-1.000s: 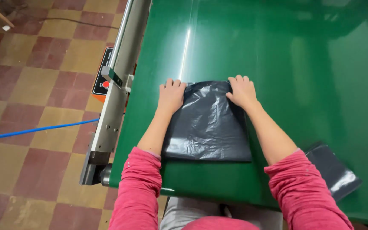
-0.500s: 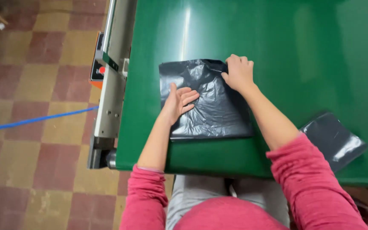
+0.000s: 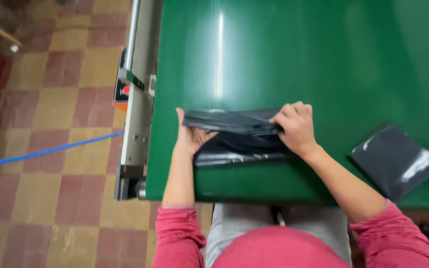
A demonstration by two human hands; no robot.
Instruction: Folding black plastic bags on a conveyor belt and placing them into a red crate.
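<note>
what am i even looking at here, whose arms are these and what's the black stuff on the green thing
There is no robot here. The picture comes from a camera worn on a person's head, looking down at their own two bare hands and pink sleeves.

The big green surface is a glossy green table. A metal side rail runs along its left edge, with a small orange control box on it. Beyond that is a checkered tiled floor with a blue cable across it.

In front of the person lies a black plastic bag, partly folded. The left hand is tucked under the folded-over layer at the bag's left end, while the right hand has a grip on the fold's right end.

Further right lies a folded black bag, touched by neither hand.
</note>
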